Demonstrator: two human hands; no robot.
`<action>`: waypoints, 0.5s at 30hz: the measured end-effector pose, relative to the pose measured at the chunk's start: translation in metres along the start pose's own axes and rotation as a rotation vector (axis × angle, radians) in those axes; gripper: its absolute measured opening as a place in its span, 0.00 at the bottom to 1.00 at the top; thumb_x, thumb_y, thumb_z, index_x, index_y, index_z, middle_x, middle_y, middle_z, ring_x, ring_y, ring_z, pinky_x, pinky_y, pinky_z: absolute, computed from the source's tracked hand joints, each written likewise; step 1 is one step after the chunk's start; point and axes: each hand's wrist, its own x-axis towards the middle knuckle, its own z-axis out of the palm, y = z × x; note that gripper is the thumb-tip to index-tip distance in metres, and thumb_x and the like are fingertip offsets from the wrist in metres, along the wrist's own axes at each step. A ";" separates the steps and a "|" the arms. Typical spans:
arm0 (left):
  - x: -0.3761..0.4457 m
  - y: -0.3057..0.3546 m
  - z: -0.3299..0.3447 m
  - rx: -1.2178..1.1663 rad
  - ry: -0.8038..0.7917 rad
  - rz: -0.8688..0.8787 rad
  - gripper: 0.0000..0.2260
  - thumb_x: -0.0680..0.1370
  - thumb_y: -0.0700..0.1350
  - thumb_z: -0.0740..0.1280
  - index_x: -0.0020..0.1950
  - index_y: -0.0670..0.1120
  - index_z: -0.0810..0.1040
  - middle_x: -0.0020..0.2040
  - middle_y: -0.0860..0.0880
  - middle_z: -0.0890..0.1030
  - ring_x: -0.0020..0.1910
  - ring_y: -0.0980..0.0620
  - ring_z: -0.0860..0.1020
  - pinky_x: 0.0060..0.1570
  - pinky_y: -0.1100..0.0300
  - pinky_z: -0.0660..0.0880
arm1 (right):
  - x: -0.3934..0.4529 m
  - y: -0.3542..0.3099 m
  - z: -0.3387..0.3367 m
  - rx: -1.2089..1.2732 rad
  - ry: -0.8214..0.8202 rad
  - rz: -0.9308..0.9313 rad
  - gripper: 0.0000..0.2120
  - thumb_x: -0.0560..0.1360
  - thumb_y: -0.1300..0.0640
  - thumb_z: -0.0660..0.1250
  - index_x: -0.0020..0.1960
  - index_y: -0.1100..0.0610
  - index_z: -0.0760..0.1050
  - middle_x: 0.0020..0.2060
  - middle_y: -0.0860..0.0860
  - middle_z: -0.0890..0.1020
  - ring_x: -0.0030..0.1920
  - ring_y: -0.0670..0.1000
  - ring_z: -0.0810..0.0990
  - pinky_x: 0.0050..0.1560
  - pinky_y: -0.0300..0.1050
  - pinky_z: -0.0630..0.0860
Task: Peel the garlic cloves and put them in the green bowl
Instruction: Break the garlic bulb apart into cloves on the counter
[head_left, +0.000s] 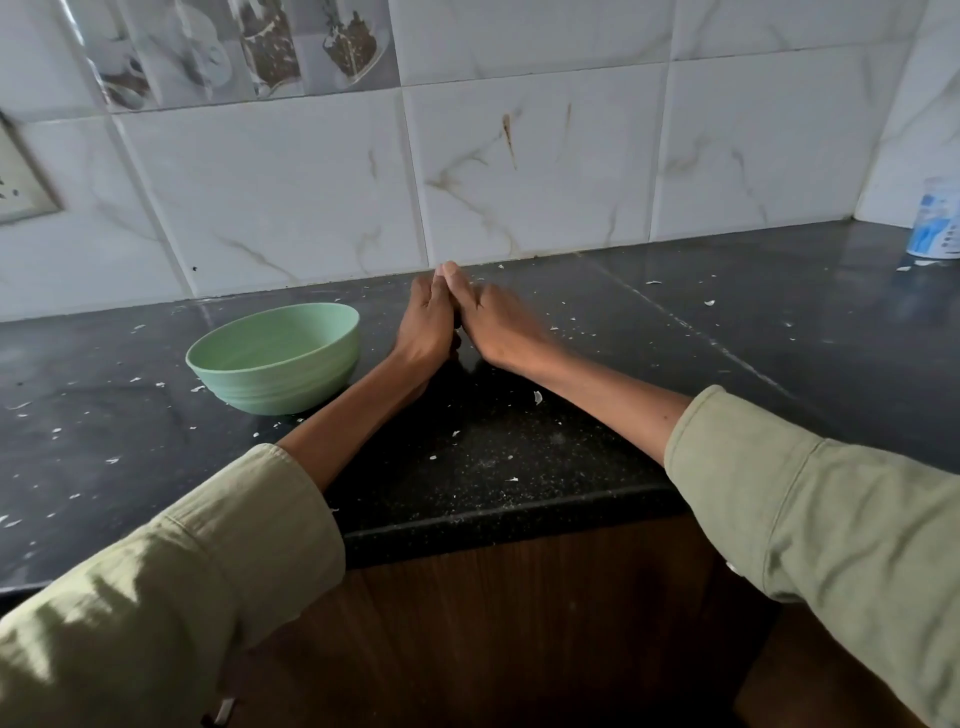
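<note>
The green bowl (275, 358) stands on the black counter (519, 441), left of centre, and its visible inside looks empty. Just right of it, my left hand (426, 325) and my right hand (498, 325) are pressed together near the tiled wall. Their backs face me and the two thumb tips meet at the top. The fingers are tucked behind the hands, so whatever lies between them is hidden. No garlic clove shows anywhere. White flakes of garlic skin (537, 397) are scattered over the counter around the bowl and the hands.
The tiled wall (519, 171) rises right behind the hands. A white and blue container (935, 218) stands at the far right back corner. A wall socket (21, 182) is at the left edge. The counter's front edge runs under my forearms, above a brown cabinet.
</note>
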 end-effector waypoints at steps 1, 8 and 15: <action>0.000 0.000 0.000 0.005 0.009 -0.009 0.18 0.89 0.54 0.48 0.63 0.42 0.70 0.41 0.48 0.74 0.32 0.53 0.73 0.24 0.62 0.71 | 0.001 0.001 0.001 -0.001 -0.017 -0.013 0.38 0.84 0.32 0.44 0.45 0.59 0.82 0.27 0.50 0.79 0.31 0.50 0.80 0.42 0.47 0.77; -0.001 -0.002 -0.003 -0.153 -0.019 -0.017 0.22 0.90 0.56 0.47 0.45 0.47 0.70 0.21 0.56 0.66 0.19 0.58 0.64 0.21 0.64 0.61 | -0.001 0.001 0.001 0.017 -0.073 -0.083 0.32 0.87 0.38 0.46 0.54 0.58 0.82 0.28 0.47 0.74 0.32 0.47 0.76 0.42 0.46 0.72; 0.001 -0.004 -0.001 -0.046 0.006 0.019 0.26 0.90 0.53 0.48 0.38 0.45 0.73 0.21 0.56 0.68 0.20 0.57 0.65 0.26 0.60 0.61 | -0.001 0.003 0.000 0.039 -0.046 -0.030 0.29 0.88 0.46 0.49 0.34 0.57 0.71 0.27 0.50 0.73 0.30 0.50 0.72 0.37 0.46 0.65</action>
